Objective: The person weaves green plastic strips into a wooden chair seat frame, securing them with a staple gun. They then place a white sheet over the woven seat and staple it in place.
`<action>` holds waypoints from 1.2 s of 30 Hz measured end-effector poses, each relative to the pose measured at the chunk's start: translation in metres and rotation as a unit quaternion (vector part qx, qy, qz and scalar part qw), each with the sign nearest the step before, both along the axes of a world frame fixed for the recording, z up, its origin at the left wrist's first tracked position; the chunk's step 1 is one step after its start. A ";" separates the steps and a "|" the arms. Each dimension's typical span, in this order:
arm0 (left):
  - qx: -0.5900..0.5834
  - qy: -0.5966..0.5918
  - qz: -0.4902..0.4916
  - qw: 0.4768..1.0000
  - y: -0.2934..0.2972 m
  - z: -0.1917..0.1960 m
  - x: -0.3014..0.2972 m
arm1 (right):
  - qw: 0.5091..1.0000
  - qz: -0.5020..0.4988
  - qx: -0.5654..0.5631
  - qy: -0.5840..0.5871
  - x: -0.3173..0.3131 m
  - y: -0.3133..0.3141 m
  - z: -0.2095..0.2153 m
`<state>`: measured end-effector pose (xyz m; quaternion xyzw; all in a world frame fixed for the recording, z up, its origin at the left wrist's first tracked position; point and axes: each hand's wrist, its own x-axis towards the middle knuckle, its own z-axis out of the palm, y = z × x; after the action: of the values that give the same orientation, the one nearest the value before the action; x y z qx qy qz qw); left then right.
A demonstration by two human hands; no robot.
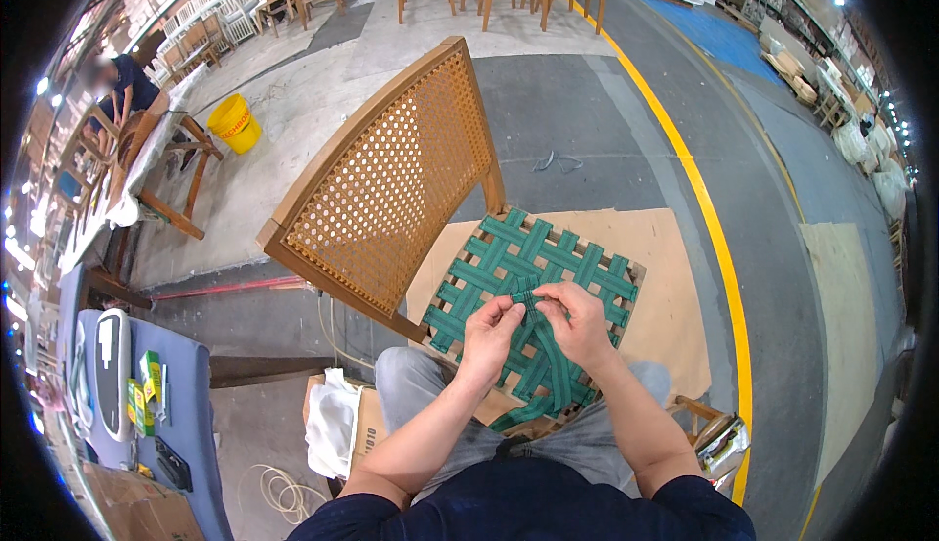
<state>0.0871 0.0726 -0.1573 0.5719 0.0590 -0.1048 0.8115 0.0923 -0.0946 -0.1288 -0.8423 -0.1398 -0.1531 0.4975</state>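
Observation:
Between both hands, a length of green webbing strap (554,350) is pinched near its end above a chair seat. My left hand (492,334) grips the strap's end from the left, thumb against fingertips. On the other side my right hand (577,324) pinches the same strap. Below them lies the seat's woven lattice of green straps (479,272), with square gaps between the bands. The wooden chair (383,174) has a cane-mesh backrest, tilted to the left of the seat. A loose strap tail lies bunched at the seat's near edge.
Brown cardboard (665,277) lies under the chair. On the left, a blue padded surface (186,365) bears a white oblong device and green-yellow boxes. A yellow bucket (235,124) stands near another person at a table. A yellow line (706,199) crosses the floor on the right.

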 end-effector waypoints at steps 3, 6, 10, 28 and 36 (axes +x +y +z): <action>0.002 0.006 0.009 1.000 0.002 0.000 -0.001 | 0.999 0.013 -0.035 -0.032 0.002 0.002 0.004; 0.049 -0.030 0.008 0.998 0.006 -0.003 -0.002 | 0.998 0.014 -0.049 -0.034 0.002 0.003 0.005; 0.244 -0.165 0.051 0.954 0.002 0.000 -0.005 | 0.998 0.020 -0.063 -0.026 0.005 -0.002 0.001; 0.136 0.098 0.047 0.985 -0.006 -0.122 0.064 | 0.964 0.062 -0.089 0.242 0.108 -0.034 -0.088; 0.523 -0.167 0.053 0.834 0.027 -0.145 0.207 | 0.946 -0.019 -0.099 0.308 0.237 0.009 -0.144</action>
<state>0.2936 0.0992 -0.3021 0.9156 -0.0017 0.0818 0.3936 0.3295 -0.0852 -0.2733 -0.8961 0.0216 0.1189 0.4270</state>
